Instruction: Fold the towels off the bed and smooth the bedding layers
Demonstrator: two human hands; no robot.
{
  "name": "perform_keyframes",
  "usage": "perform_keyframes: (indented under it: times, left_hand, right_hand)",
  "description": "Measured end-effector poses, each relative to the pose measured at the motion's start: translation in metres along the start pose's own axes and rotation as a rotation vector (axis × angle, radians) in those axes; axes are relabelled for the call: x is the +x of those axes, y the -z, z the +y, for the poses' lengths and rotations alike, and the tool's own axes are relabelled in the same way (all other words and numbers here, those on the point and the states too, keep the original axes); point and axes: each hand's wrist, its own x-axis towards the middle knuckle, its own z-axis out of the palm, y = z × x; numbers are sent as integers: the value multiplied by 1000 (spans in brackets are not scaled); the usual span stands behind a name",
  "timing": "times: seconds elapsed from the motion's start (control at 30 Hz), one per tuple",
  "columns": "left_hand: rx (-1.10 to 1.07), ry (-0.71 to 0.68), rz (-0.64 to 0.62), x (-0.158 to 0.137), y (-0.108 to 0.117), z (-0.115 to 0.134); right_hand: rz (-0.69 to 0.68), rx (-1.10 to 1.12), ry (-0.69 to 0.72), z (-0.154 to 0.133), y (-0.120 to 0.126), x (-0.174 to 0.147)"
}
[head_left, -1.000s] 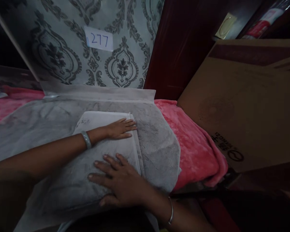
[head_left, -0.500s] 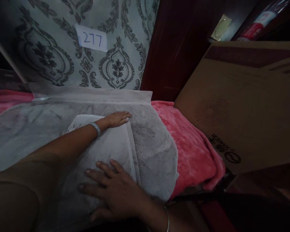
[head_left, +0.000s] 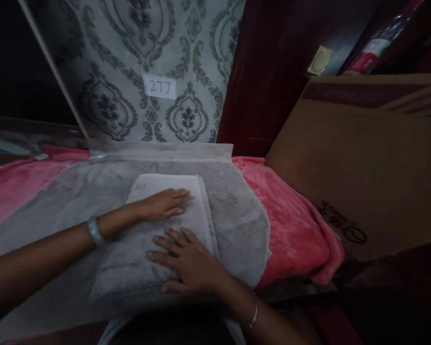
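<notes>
A folded grey cloth (head_left: 154,268), plush with a pale border, lies on a larger grey plush cover (head_left: 237,206). Small dark print shows near its far left corner. My left hand (head_left: 165,203) rests flat on the folded cloth's upper part, fingers stretched to the right; a bracelet is round that wrist. Nearer to me, my right hand (head_left: 190,263) lies spread on the same cloth by its right edge, with a thin bangle on the wrist. Neither hand grips anything. Part of the folded cloth is hidden under the hands.
Pink plush fabric (head_left: 298,230) shows at both sides of the grey cover. A large cardboard box (head_left: 373,158) stands on the right. Patterned wallpaper (head_left: 201,62) behind carries a paper label (head_left: 160,86) reading 277. A clear bottle with a red label (head_left: 366,57) is at upper right.
My left hand has come nearer from the cloth's far edge onto its middle. My right hand has shifted slightly up and right in view. The camera view has also moved.
</notes>
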Motion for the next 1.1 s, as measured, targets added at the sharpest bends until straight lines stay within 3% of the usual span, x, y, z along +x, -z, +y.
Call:
perform_keyframes:
  times: [0.1,0.2,0.5,0.67,0.77,0.83,0.97,1.1]
  left_hand:
    - [-23,18,-29,-59,-2,19]
    - [4,85,-5,-89,-4,31]
    - [12,130,53,-87,-17,33]
    - [-89,185,91,-89,-14,38]
    - [-92,191,256,-107,-13,78]
    - [-49,130,298,-125,-17,115]
    - [173,116,323,-152,-34,173]
    - [227,192,478,-160,-59,191]
  right_hand:
    - [-10,19,-5,0,-4,0]
    - [-26,22,3,2,-8,-1]
    - [10,138,5,10,-23,-2]
    - [297,586,-49,29,-15,-10]
    - [533,799,-216,47,-3,-13]
    - [589,799,-243,57,1,-5]
    - [373,547,9,57,-8,44]
    - [65,178,255,39,-20,102]
